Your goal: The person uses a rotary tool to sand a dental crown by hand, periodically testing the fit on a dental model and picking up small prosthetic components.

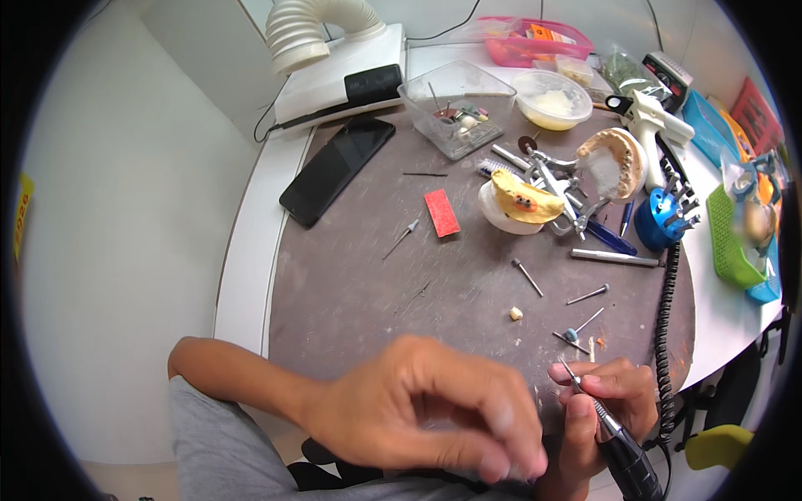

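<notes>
Nearest my camera is the left hand (388,409), blurred, fingers and thumb curled toward each other; I cannot tell whether anything is between them. The right hand (637,401) grips the black drill (621,448) around its metal nose, the thin bit (568,369) pointing up and away at the desk's near edge. Beyond it, a blue-headed bit (571,335) and a small tooth (515,314) lie on the brown desk (359,284). In my judgement, sound handling calls for a braced right wrist, a bit seated straight, and fingertips clear of it whenever it spins. Writing: a yellow sign (22,217) at far left bears dark characters, not transcribed; I can read no label on the drill.
</notes>
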### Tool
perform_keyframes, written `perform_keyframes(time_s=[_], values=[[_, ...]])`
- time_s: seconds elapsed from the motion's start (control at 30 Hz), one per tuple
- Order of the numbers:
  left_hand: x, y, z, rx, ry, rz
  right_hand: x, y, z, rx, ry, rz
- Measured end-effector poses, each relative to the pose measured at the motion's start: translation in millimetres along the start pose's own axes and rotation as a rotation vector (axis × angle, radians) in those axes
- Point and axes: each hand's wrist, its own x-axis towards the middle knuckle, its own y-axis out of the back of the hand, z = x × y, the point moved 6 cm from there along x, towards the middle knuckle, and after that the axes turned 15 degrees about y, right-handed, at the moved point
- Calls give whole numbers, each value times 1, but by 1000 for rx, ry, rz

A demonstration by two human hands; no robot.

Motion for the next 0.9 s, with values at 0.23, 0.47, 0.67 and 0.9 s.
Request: perform_keyframes(time_s=[0.23,0.47,0.67,0.9], values=[[17,60,-14,-80,89,335,2,-4,-4,-11,-32,-35],[20,66,-21,-233,69,250,3,-6,0,21,-25,-106],[18,67,-22,-260,77,234,3,-7,-2,11,-34,-127],[20,67,-22,-234,55,235,23,-11,-9,34,-14,-275]])
